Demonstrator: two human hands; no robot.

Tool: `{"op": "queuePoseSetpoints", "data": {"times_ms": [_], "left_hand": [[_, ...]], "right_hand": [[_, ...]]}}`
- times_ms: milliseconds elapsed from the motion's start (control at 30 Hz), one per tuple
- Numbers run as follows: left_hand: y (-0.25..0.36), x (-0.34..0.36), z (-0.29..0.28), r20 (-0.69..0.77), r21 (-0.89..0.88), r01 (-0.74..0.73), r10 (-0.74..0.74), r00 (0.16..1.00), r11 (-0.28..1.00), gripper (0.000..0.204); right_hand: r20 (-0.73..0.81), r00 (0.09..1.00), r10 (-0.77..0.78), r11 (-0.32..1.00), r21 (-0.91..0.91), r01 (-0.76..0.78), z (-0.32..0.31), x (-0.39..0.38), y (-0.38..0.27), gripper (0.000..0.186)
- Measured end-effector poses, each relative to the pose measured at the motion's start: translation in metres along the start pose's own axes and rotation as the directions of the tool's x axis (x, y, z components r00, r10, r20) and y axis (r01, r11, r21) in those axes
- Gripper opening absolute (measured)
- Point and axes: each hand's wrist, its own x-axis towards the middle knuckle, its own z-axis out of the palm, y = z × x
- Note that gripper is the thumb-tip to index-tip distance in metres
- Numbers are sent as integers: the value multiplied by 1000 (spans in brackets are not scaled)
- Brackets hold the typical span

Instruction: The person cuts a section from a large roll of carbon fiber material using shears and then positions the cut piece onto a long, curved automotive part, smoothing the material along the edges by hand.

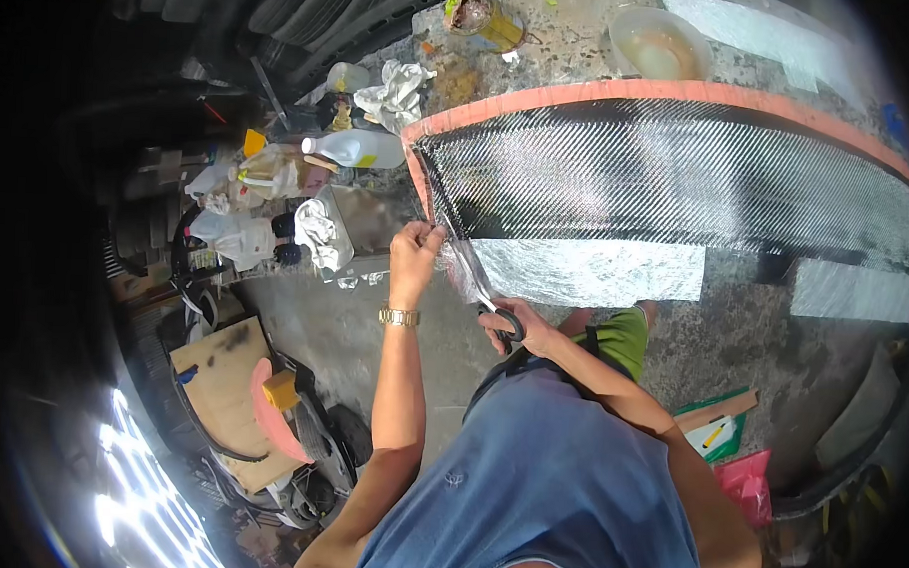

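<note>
Scissors up at the near left corner of the black-and-silver woven sheet (618,175)!
Crowded out there: a white jug (364,149) lies on its side just off the sheet's left end, crumpled white cloth (395,95) beyond it, and a pale fibrous mat (590,271) sits along the near edge, right beside the blades. Toward the grey work surface's (573,56) far edge, an open yellow tin (498,27) shows a brownish, crusted mouth; right of it, a translucent bowl (661,46) with something yellowish inside, liquid or residue, can't tell. Left hand (413,261), arm stretched forward, pinches the corner; right hand (533,327), elbow bent, grips the scissors (512,327) by black handles, blades angled away.
</note>
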Motion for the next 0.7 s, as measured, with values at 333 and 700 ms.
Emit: {"op": "queuePoseSetpoints", "data": {"times_ms": [333,700], "left_hand": [[-12,3,2,-16,-57,-7,6,1000,998,28],[7,0,-4,44,-134,98,-93,995,986,27]], "right_hand": [[-16,997,-78,993,-92,76,5,-5,-1,38],[46,991,124,979,-169,-114,-2,-15,-38,44]]}}
